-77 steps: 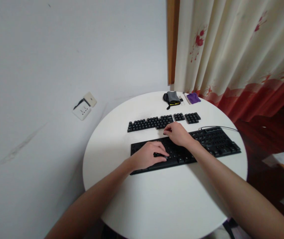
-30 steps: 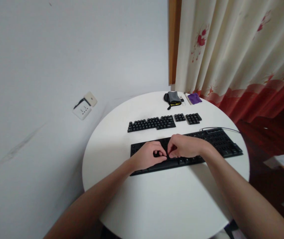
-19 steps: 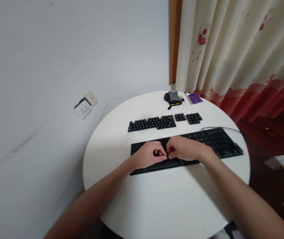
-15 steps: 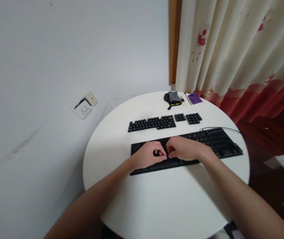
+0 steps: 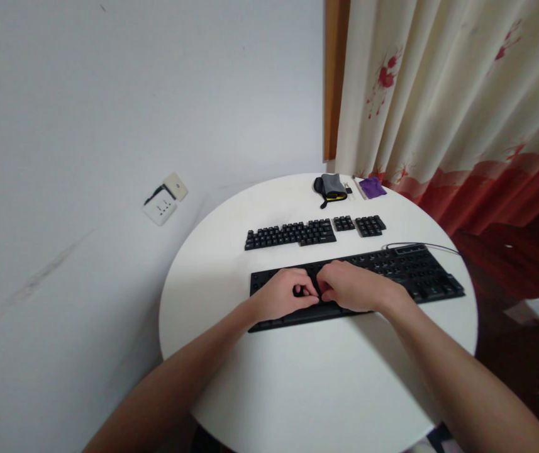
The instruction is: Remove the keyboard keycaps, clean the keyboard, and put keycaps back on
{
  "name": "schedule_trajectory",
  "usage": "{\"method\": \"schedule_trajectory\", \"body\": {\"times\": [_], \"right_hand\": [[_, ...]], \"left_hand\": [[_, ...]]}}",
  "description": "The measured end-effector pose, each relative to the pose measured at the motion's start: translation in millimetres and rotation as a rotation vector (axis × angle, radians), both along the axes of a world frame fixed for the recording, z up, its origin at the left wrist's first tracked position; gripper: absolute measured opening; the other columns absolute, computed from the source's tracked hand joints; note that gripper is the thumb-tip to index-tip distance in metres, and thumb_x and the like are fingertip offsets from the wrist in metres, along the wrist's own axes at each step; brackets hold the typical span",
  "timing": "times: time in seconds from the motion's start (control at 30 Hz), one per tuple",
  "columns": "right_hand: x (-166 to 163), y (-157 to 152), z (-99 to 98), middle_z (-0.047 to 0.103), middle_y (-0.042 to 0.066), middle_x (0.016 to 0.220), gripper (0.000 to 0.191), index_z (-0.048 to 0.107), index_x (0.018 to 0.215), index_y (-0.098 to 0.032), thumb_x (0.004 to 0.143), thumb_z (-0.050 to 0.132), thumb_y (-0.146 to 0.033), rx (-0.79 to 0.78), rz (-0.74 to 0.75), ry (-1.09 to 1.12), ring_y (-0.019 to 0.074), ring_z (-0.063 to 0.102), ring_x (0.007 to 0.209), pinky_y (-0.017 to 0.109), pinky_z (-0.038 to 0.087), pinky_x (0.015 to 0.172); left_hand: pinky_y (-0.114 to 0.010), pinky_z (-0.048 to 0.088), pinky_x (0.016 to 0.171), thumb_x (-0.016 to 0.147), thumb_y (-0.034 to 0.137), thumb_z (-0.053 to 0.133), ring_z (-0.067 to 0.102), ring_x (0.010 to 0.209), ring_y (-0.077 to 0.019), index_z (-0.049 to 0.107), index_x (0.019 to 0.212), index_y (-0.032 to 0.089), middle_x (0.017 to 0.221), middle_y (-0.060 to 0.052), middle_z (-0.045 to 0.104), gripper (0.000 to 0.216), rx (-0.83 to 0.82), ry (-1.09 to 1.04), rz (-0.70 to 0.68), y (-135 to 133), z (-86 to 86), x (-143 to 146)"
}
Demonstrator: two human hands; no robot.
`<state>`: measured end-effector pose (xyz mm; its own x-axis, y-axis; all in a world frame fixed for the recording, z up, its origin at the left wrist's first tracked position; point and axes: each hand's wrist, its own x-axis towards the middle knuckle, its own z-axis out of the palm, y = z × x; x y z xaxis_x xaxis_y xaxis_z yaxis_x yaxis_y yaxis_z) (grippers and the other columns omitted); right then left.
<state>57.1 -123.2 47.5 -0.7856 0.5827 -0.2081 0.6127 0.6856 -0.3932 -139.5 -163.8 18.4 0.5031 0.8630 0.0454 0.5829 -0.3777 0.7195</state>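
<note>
A black keyboard (image 5: 415,277) lies across the middle of a round white table (image 5: 307,377). Both my hands rest on its left half, fingertips nearly touching. My left hand (image 5: 281,296) is curled, thumb against fingers, over a dark spot that I cannot make out. My right hand (image 5: 351,286) is pinched shut right beside it, and what it grips is hidden. Behind the keyboard, loose black keycaps are laid out in a long block (image 5: 290,234) and two small blocks (image 5: 343,223) (image 5: 370,225).
A grey and black pouch (image 5: 331,187) and a purple cloth (image 5: 372,187) lie at the table's far edge. The keyboard's cable (image 5: 420,245) runs off to the right. A wall socket (image 5: 165,200) is on the left, a cream and red curtain (image 5: 439,94) at the back right.
My right hand left the laid-out keycaps and came back to the keyboard, pinched beside my left hand. Over the last second both hands have barely moved.
</note>
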Motion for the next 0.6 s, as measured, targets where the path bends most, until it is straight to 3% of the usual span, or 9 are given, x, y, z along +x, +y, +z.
{"method": "schedule_trajectory", "body": {"times": [0.23,0.4,0.6], "right_hand": [[1.4,7.0,-4.0,0.071,0.004,0.075,0.006,0.073,0.078,-0.019,0.074,0.071,-0.022,-0.051,-0.049,0.023,0.0179,0.062,0.070,0.025,0.035,0.059],[6.4,17.1,-10.4,0.069,0.001,0.070,0.012,0.072,0.077,-0.019,0.075,0.063,-0.012,-0.173,0.003,0.115,0.0141,0.059,0.064,0.023,0.037,0.058],[6.2,18.2,-10.8,0.069,0.002,0.070,0.006,0.072,0.078,-0.018,0.075,0.066,-0.018,-0.160,-0.056,0.069,0.0142,0.059,0.064,0.024,0.035,0.056]], "left_hand": [[-0.023,0.041,0.064,0.080,0.019,0.071,0.055,0.069,-0.0113,0.075,0.081,0.018,0.075,0.000,0.064,0.005,0.002,0.008,0.006,-0.2,0.0,0.8],[-0.023,0.041,0.064,0.080,0.017,0.070,0.054,0.068,-0.0110,0.076,0.079,0.018,0.075,0.000,0.064,0.006,0.002,0.009,0.036,-1.6,0.6,2.7],[-0.023,0.040,0.062,0.079,0.016,0.068,0.053,0.065,-0.0109,0.074,0.074,0.017,0.070,0.001,0.062,0.008,0.008,-0.008,0.066,-2.5,-3.5,5.1]]}}
